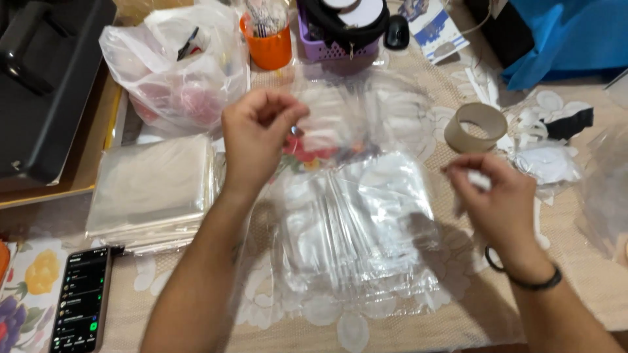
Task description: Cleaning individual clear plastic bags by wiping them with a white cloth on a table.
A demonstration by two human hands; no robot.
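My left hand (pixel 255 140) is raised over the table and pinches the edge of a clear plastic sleeve (pixel 356 111), holding it up. Something small with red and yellow colours shows through the sleeve near my fingers. My right hand (pixel 494 196) is closed on a small white strip (pixel 476 180) at the right. Beneath both hands lies a loose pile of clear plastic sleeves (pixel 356 225) on the lace tablecloth (pixel 592 274).
A neat stack of clear bags (pixel 154 193) lies at left, a phone (pixel 82 301) at the front left. A black case (pixel 46 78), white plastic bag (pixel 173 65), orange cup (pixel 268 42), purple basket (pixel 327 46), cardboard tape core (pixel 476 126) and white scraps (pixel 546 157) surround them.
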